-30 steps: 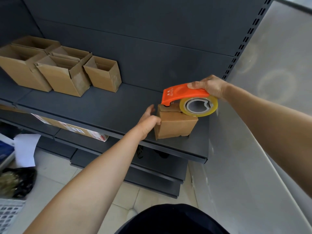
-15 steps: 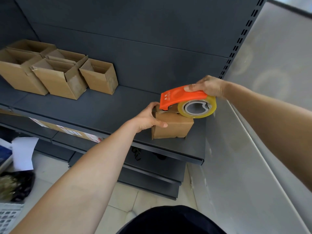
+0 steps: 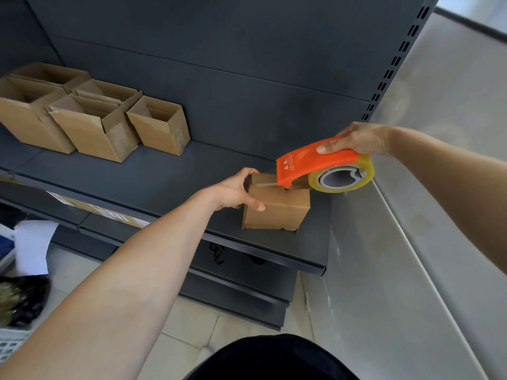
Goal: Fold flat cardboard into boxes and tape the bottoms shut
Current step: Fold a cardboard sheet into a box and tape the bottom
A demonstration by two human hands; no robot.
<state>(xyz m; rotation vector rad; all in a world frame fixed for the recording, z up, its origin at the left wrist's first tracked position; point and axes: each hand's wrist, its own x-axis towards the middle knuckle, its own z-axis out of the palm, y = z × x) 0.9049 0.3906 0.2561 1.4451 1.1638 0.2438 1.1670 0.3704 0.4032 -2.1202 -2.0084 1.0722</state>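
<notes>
A small brown cardboard box [image 3: 277, 208] stands on the dark shelf [image 3: 153, 179] near its right front corner. My left hand [image 3: 234, 192] grips the box's left side, thumb on the front face. My right hand [image 3: 356, 139] holds an orange tape dispenser [image 3: 310, 164] with a roll of clear tape [image 3: 341, 178]. The dispenser's front end rests on the box's top face, and a strip of tape lies along that top.
Several open cardboard boxes [image 3: 90, 119] stand in a cluster at the shelf's back left. Flat cardboard [image 3: 93, 209] lies on a lower shelf. A grey wall [image 3: 411, 242] borders the shelf on the right. White paper [image 3: 33, 245] and a dark bag [image 3: 22, 300] lie on the floor.
My left hand shifted from pressing the box's top left edge to gripping its left side. The dispenser slid a little to the right along the box's top.
</notes>
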